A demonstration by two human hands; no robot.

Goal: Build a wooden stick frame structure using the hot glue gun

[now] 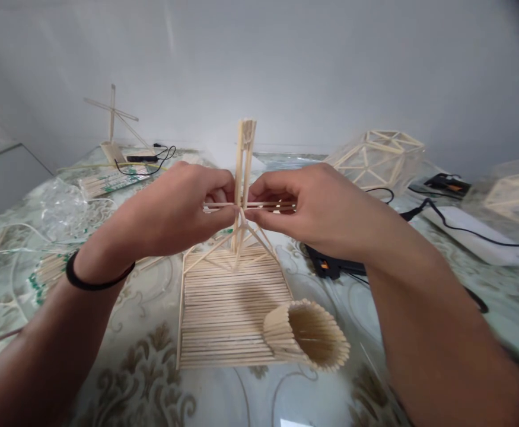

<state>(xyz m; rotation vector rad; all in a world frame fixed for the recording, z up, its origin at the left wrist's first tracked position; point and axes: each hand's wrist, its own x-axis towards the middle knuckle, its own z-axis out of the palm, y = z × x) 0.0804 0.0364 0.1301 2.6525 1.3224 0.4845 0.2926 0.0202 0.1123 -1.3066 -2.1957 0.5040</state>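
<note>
A flat platform (232, 314) of thin wooden sticks lies on the table, with an upright post (245, 160) of several sticks rising from its far end on slanted braces (208, 255). Crosswise at the post, about halfway up, run thin horizontal sticks (266, 205). My left hand (174, 204) pinches these sticks on the left side of the post, thumb towards me. From the right, my right hand (312, 198) pinches them close to the post. Some fingertips are hidden behind the sticks. A round stick cup (281, 326) lies tilted on the platform's near right corner.
Bundled sticks (112, 182) and clear plastic wrapping (61, 207) lie at left. A stick windmill shape (112, 115) stands behind them. At right are a bagged stick frame (377, 157), a black tool (330, 261), a white power strip (477, 234) and black cables (459, 228).
</note>
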